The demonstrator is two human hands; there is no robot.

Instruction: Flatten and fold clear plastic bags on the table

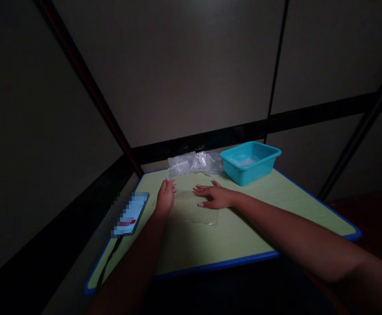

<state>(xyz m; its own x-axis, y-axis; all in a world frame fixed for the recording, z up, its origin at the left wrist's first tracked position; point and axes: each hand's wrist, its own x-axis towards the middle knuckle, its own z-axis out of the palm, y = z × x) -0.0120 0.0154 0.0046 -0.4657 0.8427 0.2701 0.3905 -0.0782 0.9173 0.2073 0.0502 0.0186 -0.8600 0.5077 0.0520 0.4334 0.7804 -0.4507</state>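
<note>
A clear, thin plastic bag lies flat on the pale green table, its edges faint against the top. My right hand rests palm down over the bag's upper right part, fingers spread and pointing left. On the bag's left side is my left hand, turned on its edge with the thumb up and the fingertips stretched toward the right. No object shows clearly in either hand. Behind both hands, a pile of crumpled clear plastic bags lies along the back of the table.
A turquoise plastic basin with clear plastic inside stands at the back right. At the left edge lies a phone with its screen lit and a dark strap or cable attached. The table has a blue rim; dark panelled walls stand behind it.
</note>
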